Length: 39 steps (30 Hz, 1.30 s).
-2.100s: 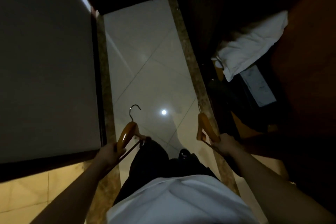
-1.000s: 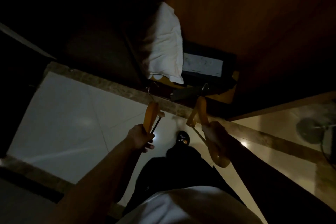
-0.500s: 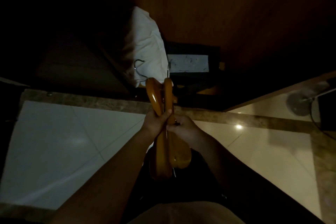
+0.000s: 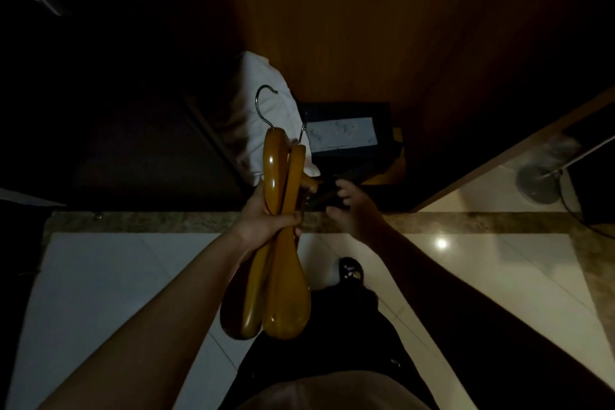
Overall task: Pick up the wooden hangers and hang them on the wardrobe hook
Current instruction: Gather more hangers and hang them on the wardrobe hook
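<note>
Wood, glossy and smooth, is the trouble: both wooden hangers (image 4: 286, 293) are bunched in your left hand (image 4: 263, 223), its fingers wrapped round their middles with the broad shoulder ends hanging low in front of you. Your right hand (image 4: 352, 213) is just beside them, fingers loosely spread and holding nothing.

One fist on two slick pieces is a weak grip. If you loosen it to sort them, one could slide past the other and drop onto the tiled floor (image 4: 116, 276). The metal hook (image 4: 263, 106) of one hanger curls clear above the bundle, but of the other only a thin wire stem (image 4: 302, 135) shows. You may find that they face different ways, so one catches while the other twists off or tangles. Use your free hand to line them up before you lift.

No wardrobe hook is in view, and the wardrobe panel (image 4: 366, 27) fades into darkness, so you would be reaching up half blind.

Below the hangers, inside the wardrobe, lie a white pillow (image 4: 253, 130) and a dark box (image 4: 349, 110) with a pale label. A dropped hanger could land among them. A stone threshold (image 4: 149, 221) crosses in front of your feet, and a fan (image 4: 535, 183) stands well off to the right.
</note>
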Each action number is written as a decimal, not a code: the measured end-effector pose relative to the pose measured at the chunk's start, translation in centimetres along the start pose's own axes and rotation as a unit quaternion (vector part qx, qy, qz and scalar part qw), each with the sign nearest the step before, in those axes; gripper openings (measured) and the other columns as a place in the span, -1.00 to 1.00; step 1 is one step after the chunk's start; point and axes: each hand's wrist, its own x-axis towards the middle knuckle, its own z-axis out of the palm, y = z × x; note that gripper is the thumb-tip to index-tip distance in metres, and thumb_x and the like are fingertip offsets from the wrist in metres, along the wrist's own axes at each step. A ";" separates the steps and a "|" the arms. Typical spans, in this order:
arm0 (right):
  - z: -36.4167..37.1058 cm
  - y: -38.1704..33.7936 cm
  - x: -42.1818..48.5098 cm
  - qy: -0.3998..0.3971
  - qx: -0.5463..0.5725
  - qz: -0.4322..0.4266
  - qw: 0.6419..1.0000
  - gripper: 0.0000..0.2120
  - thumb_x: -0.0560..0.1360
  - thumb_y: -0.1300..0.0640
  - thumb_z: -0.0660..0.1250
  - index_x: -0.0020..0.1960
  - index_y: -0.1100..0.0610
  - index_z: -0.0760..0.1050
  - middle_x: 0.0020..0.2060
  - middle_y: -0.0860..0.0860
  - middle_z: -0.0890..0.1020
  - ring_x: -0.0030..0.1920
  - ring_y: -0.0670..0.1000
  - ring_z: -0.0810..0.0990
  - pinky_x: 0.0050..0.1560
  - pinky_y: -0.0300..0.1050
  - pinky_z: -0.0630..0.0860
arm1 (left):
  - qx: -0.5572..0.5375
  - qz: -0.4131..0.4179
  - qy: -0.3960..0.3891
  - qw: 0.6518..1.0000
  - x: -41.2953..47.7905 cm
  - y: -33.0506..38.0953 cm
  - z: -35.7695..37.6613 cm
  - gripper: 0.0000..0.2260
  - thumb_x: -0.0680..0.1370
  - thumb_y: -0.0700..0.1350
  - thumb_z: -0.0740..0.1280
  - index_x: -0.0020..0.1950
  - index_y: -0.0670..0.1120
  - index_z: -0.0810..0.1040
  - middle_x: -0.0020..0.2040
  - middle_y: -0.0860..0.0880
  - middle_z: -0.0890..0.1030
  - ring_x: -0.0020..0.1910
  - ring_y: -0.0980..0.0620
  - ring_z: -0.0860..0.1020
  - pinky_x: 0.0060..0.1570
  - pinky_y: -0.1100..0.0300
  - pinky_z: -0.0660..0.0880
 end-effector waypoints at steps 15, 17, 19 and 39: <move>-5.5 -6.6 3.7 0.078 0.032 -0.161 0.983 -0.60 0.49 0.18 0.32 0.26 -0.07 0.30 0.15 -0.01 0.57 0.24 0.03 0.50 0.27 0.20 0.42 | -0.025 0.003 -0.148 0.989 -3.9 6.8 -1.6 -0.53 0.44 -0.26 0.38 0.29 0.03 0.37 -0.13 -0.15 0.67 -0.24 -0.01 0.65 -0.19 0.15 0.61; -6.3 -6.6 3.7 0.071 0.020 -0.148 0.986 -0.57 0.50 0.21 0.29 0.27 -0.08 0.25 0.17 0.01 0.55 0.25 0.06 0.49 0.27 0.23 0.41 | -0.042 0.001 -0.153 0.987 -3.8 6.7 -1.3 -0.56 0.46 -0.20 0.36 0.30 0.02 0.37 -0.05 -0.22 0.65 -0.15 -0.08 0.66 -0.09 0.06 0.61; -7.8 -6.0 3.4 0.053 -0.025 -0.161 0.985 -0.58 0.50 0.19 0.27 0.27 -0.08 0.22 0.11 0.02 0.55 0.18 0.07 0.52 0.20 0.16 0.43 | -0.028 0.010 -0.129 0.991 -3.6 6.5 -0.8 -0.67 0.53 -0.14 0.31 0.29 -0.01 0.40 -0.07 -0.26 0.62 -0.16 -0.08 0.65 -0.08 0.04 0.60; -24.3 -2.0 2.0 0.218 -0.383 -0.162 0.883 -0.56 0.53 0.04 0.27 0.31 0.06 0.15 0.07 0.08 0.56 -0.02 0.13 0.60 -0.15 -0.04 0.45 | -0.175 0.096 0.311 0.929 0.5 9.0 12.7 -0.90 0.56 -0.16 0.27 -0.05 -0.20 0.50 -0.37 -0.09 0.51 -0.48 0.06 0.47 -0.43 0.19 0.48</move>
